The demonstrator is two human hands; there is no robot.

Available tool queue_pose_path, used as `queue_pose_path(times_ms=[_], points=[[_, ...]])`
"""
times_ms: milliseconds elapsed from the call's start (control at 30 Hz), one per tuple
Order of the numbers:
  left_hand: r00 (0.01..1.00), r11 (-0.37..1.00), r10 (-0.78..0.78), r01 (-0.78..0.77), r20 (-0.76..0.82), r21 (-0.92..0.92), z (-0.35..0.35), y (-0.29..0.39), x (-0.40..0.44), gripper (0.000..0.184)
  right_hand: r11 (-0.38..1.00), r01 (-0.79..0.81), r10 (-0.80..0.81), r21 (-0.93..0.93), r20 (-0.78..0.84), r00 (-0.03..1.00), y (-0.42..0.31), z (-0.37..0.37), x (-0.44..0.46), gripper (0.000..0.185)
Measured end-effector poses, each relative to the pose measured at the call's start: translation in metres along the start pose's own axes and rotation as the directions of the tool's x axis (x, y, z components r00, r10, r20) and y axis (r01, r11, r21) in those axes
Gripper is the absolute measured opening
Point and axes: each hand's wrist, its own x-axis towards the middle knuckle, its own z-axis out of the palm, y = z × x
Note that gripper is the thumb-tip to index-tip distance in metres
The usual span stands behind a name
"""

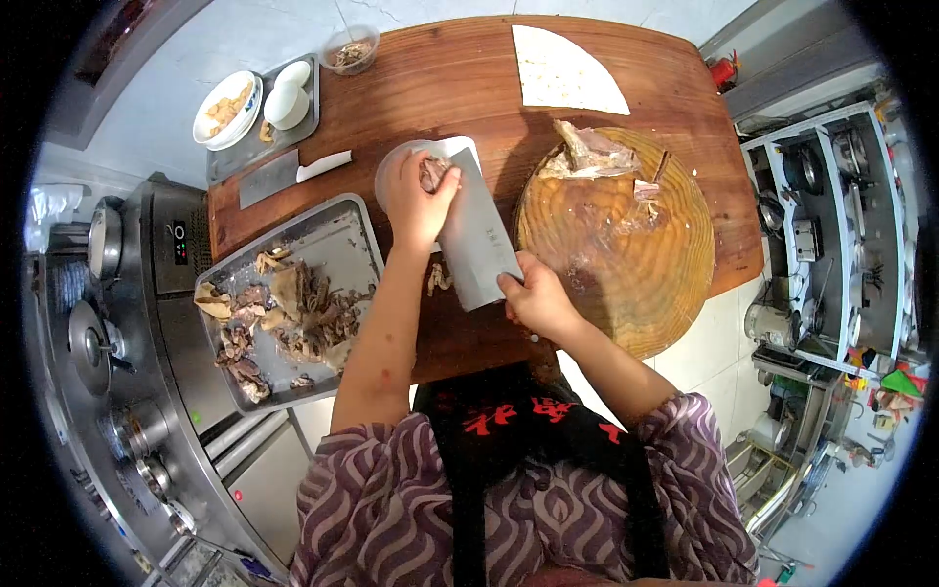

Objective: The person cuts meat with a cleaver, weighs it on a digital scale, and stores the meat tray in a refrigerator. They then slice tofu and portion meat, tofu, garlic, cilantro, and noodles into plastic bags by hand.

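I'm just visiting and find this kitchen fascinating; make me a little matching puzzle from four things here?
1. Larger cleaver
2. White-handled knife
3. Chopping board
4. Fire extinguisher

A. Red
B. Lying near the left edge of the table
C. In the right hand
D. Round and wooden

Pairs: 1-C, 2-B, 3-D, 4-A

No txt legible for sure: red chars on blk apron below R grip, faint stamp on cleaver it holds. Lit display, well L of L grip, unreadable too.
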Motion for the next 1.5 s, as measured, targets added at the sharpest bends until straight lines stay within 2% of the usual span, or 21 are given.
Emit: queue_pose_path(times_ms=[133, 167, 267, 300, 333, 400, 433, 533, 600, 667, 767, 867, 967, 1067, 1200, 1267, 1300, 1333, 1400, 1433, 1500], points=[[0.992, 0.952, 0.103, -0.120, 0.076, 0.283, -0.013, -0.009, 0.009, 0.036, 0.998, -0.038, 0.032, -0.047, -0.123, 0.992, 0.012, -0.025, -0.021, 0.026], [0.999, 0.967, 0.053, -0.048, -0.011, 0.250, -0.019, -0.007, 0.006, 0.039, 0.999, -0.044, 0.039, -0.029, -0.153, 0.987, 0.013, -0.034, -0.032, 0.026], [0.939, 0.956, -0.245, 0.192, -0.243, -0.223, -0.016, -0.041, -0.009, 0.048, 0.996, -0.084, 0.087, 0.025, -0.278, 0.957, 0.046, -0.060, -0.062, 0.025], [0.915, 0.862, -0.376, 0.288, -0.145, -0.418, -0.013, -0.051, -0.013, 0.054, 0.997, -0.056, 0.067, 0.046, -0.306, 0.950, 0.057, -0.067, -0.072, 0.024], [0.904, 0.814, -0.416, 0.325, -0.093, -0.482, -0.014, -0.047, -0.015, 0.055, 0.997, -0.027, 0.047, 0.066, -0.333, 0.942, 0.065, -0.073, -0.083, 0.023], [0.874, 0.698, -0.486, 0.403, 0.023, -0.592, -0.014, -0.038, -0.023, 0.057, 0.979, -0.024, 0.108, 0.204, -0.408, 0.907, 0.072, -0.080, -0.106, 0.020], [0.910, 0.728, -0.412, 0.356, 0.042, -0.586, -0.013, -0.036, -0.027, 0.059, 0.982, -0.036, 0.116, 0.186, -0.437, 0.892, 0.077, -0.085, -0.116, 0.019], [0.900, 0.653, -0.432, 0.363, 0.066, -0.664, -0.014, -0.024, -0.030, 0.059, 0.973, -0.043, 0.154, 0.227, -0.497, 0.854, 0.091, -0.098, -0.133, 0.016], [0.917, 0.746, -0.398, 0.330, 0.011, -0.578, -0.020, -0.027, -0.038, 0.059, 0.975, -0.038, 0.151, 0.220, -0.524, 0.838, 0.107, -0.111, -0.141, 0.015], [0.928, 0.840, -0.366, 0.299, -0.066, -0.452, -0.027, -0.038, -0.049, 0.058, 0.989, -0.031, 0.109, 0.142, -0.583, 0.805, 0.119, -0.126, -0.146, 0.012], [0.915, 0.845, -0.381, 0.288, -0.130, -0.450, -0.038, -0.062, -0.072, 0.056, 0.995, -0.087, 0.094, 0.041, -0.627, 0.774, 0.119, -0.147, -0.155, 0.012], [0.933, 0.924, -0.318, 0.265, -0.170, -0.275, -0.043, -0.101, -0.106, 0.054, 0.980, -0.161, 0.042, -0.114, -0.678, 0.734, 0.129, -0.170, -0.158, 0.010], [0.869, 0.799, -0.472, 0.350, -0.148, -0.489, -0.066, -0.063, -0.123, 0.055, 0.961, -0.180, -0.014, -0.210, -0.687, 0.726, 0.119, -0.181, -0.160, 0.008], [0.820, 0.733, -0.554, 0.401, -0.142, -0.549, -0.075, -0.043, -0.127, 0.055, 0.933, -0.177, -0.090, -0.314, -0.678, 0.729, 0.130, -0.195, -0.160, 0.009], [0.855, 0.788, -0.485, 0.337, -0.184, -0.514, -0.070, -0.012, -0.132, 0.048, 0.914, -0.221, -0.077, -0.340, -0.681, 0.728, 0.116, -0.197, -0.161, 0.011], [0.913, 0.842, -0.365, 0.242, -0.180, -0.482, -0.047, 0.009, -0.133, 0.043, 0.848, -0.271, -0.133, -0.455, -0.678, 0.723, 0.143, -0.210, -0.156, 0.013], [0.939, 0.900, -0.312, 0.243, -0.145, -0.361, -0.040, 0.035, -0.129, 0.036, 0.830, -0.214, -0.225, -0.515, -0.661, 0.716, 0.149, -0.213, -0.155, 0.012], [0.955, 0.879, -0.289, 0.240, -0.060, -0.412, -0.025, 0.051, -0.128, 0.031, 0.853, -0.214, -0.187, -0.477, -0.662, 0.726, 0.149, -0.214, -0.154, 0.013], [0.988, 0.948, -0.118, 0.143, 0.101, -0.286, 0.005, 0.090, -0.120, 0.023, 0.846, -0.223, -0.190, -0.485, -0.664, 0.723, 0.149, -0.212, -0.151, 0.014], [0.991, 0.948, 0.039, 0.004, 0.129, -0.318, 0.026, 0.105, -0.115, 0.021, 0.850, -0.227, -0.186, -0.475, -0.675, 0.714, 0.151, -0.212, -0.150, 0.014], [0.923, 0.913, 0.224, -0.087, 0.313, -0.398, 0.058, 0.142, -0.099, 0.023, 0.853, -0.212, -0.198, -0.476, -0.672, 0.713, 0.149, -0.213, -0.150, 0.014]])
